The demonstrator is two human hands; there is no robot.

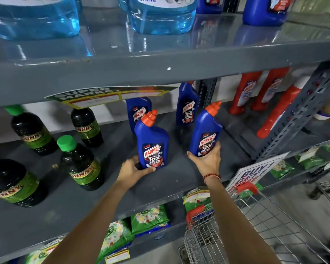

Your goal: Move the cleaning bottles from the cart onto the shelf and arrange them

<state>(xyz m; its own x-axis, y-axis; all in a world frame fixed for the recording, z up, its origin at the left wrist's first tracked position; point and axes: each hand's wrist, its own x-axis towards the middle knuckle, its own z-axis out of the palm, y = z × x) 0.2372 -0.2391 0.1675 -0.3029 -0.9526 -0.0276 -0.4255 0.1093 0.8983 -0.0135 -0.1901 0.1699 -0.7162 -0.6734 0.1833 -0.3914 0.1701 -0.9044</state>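
Harpic bottles are what we are placing now, two at once, on the middle shelf (179,180) of the grey rack. Our left hand (135,168) holds the left blue bottle (152,143) low at its base; the fingers are wrapped around the bottom, the thumb lying across the front under the label. This bottle looks to stand on the shelf board, or very nearly. Our right hand (208,161) grasps the right blue bottle (206,136) from below in the same way, and this one leans a little to the right; we cannot tell if its base touches the board yet.

Behind them two more blue Harpic bottles (187,105) already stand at the back of the same shelf. To the left are dark bottles with green caps (80,162), and to the right, past the upright post, red bottles (244,92). The cart (255,216) is down at the right, and what it holds is mostly hidden by our right arm.

We judge that the step in hand is the setting down and lining up of this pair. The next move asks us to bring the right bottle upright, rest both flat with labels to the front, in a row before the back pair, then loosen both grips without knocking them over.
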